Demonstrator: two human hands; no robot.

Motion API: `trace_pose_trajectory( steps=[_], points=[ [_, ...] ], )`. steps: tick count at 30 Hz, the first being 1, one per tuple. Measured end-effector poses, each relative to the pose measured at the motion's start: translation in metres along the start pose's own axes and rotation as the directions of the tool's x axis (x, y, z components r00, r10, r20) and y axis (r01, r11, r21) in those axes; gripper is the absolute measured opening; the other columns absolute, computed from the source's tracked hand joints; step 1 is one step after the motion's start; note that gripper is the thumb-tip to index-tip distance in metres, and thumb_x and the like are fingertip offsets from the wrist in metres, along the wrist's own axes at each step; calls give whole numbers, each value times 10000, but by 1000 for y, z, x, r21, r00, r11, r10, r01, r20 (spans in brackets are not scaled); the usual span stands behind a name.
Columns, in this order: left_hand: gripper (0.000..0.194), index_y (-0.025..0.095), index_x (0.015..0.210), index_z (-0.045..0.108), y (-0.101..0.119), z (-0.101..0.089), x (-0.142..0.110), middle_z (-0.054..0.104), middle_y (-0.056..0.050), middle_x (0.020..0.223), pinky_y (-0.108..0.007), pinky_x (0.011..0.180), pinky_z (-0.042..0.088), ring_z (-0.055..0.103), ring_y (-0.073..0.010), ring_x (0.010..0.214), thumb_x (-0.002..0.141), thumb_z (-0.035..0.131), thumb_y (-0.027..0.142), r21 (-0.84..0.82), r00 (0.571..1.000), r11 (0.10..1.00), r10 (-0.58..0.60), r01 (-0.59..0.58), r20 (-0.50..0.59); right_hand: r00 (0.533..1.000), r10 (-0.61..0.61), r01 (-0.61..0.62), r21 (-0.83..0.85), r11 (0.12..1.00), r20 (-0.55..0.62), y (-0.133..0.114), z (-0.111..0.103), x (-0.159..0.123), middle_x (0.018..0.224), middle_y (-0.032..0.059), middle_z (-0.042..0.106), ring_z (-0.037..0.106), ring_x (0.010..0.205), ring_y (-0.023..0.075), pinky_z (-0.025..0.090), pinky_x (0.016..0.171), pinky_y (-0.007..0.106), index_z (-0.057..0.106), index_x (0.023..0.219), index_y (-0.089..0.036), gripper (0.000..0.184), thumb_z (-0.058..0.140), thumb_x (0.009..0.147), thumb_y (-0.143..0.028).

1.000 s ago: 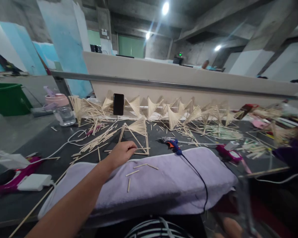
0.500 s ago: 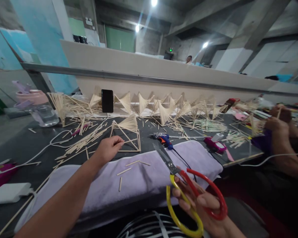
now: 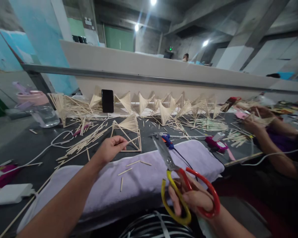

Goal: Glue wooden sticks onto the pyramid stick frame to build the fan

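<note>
My left hand (image 3: 111, 148) is closed, thumb and fingers pinching a thin wooden stick (image 3: 132, 141) that points up to the right. Right beside it stands a stick frame (image 3: 139, 138) with a fanned, twisted top of many sticks. In my right hand (image 3: 196, 195) are large scissors (image 3: 172, 165) with one red and one yellow handle. Their blades point up and away, and look closed together. Behind the blade tips lies a blue glue gun (image 3: 167, 141). Several short stick pieces (image 3: 125, 172) lie on the lilac towel (image 3: 96, 185) below my left hand.
Loose sticks (image 3: 86, 138) and finished fan-shaped stick models (image 3: 144, 103) line the table's back. A black phone (image 3: 107, 101) stands upright among them. At left are a water bottle (image 3: 44, 112), cables and a white adapter (image 3: 12, 194). A co-worker's hands (image 3: 255, 124) hold a stick model at right.
My right hand has shifted slightly left with the scissors, and the blades have turned more upright. My left hand stays almost in place. The co-worker's hands have moved left.
</note>
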State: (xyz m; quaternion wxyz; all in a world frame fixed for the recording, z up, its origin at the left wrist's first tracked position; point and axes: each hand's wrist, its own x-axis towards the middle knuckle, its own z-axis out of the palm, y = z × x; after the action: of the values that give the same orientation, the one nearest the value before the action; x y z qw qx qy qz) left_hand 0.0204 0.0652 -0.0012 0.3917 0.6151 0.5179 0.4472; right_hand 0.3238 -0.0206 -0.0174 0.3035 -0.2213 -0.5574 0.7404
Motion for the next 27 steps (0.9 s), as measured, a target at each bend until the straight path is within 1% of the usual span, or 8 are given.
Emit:
trace_pose_trajectory(
  steps=[3,5,8,11,14,16,19,27],
  points=[
    [212,151,715,595,3,-1,-2,570,15,608,-194,454,288,413,-69,477,720,623,361,-157,999,987,-21,25,29,959,-271,201,-485,851,-77,-17,2,12,945,45,549,554,888,182,449,816,356,442,1182,-255,533,490,681,-80],
    [211,149,715,580,5,-1,-3,552,22,602,-184,432,244,368,-53,455,724,629,354,-264,998,963,-33,45,48,922,-375,236,-635,736,-93,-21,-1,19,1113,48,482,499,1041,185,387,927,390,313,1281,-302,714,444,644,-8],
    [196,144,737,579,6,-1,-4,548,15,615,-176,446,258,390,-53,486,715,652,325,-397,998,916,-36,54,53,938,-337,182,-710,680,-83,-22,-8,33,1220,60,415,439,1135,192,401,910,352,236,1323,-310,798,454,620,-3],
    [184,139,738,586,6,-2,-4,550,9,611,-173,450,264,398,-52,495,709,666,301,-485,999,874,-18,30,30,940,-305,81,-771,632,-151,-23,-10,50,1099,52,482,512,976,174,458,769,295,287,1279,-279,705,508,643,-67],
    [173,137,742,595,4,-3,-3,560,9,614,-168,440,248,389,-41,476,708,670,289,-543,1000,839,-20,23,10,898,-327,-105,-865,490,-294,-24,-5,65,917,32,518,515,756,151,455,684,299,408,1146,-218,481,572,695,-185],
    [173,137,741,599,2,-3,-2,566,8,620,-168,441,253,399,-42,479,699,678,286,-559,999,829,-35,31,2,893,-328,-175,-911,374,-307,-24,-1,72,899,41,522,504,736,160,446,683,316,452,1089,-196,428,621,706,-288],
    [186,136,735,594,1,-1,-2,567,8,615,-173,444,268,404,-47,478,693,677,296,-532,999,845,-52,48,8,915,-324,-150,-949,277,-239,-22,4,78,1001,82,521,511,844,195,438,749,341,462,1102,-180,451,636,720,-346],
    [216,145,791,577,-4,3,-1,575,15,585,-165,457,300,461,-58,492,639,693,246,-531,990,837,-136,129,26,922,-346,-120,-978,172,-174,-14,13,95,989,90,522,504,906,220,420,792,358,470,1099,-183,434,639,738,-355]
  ],
)
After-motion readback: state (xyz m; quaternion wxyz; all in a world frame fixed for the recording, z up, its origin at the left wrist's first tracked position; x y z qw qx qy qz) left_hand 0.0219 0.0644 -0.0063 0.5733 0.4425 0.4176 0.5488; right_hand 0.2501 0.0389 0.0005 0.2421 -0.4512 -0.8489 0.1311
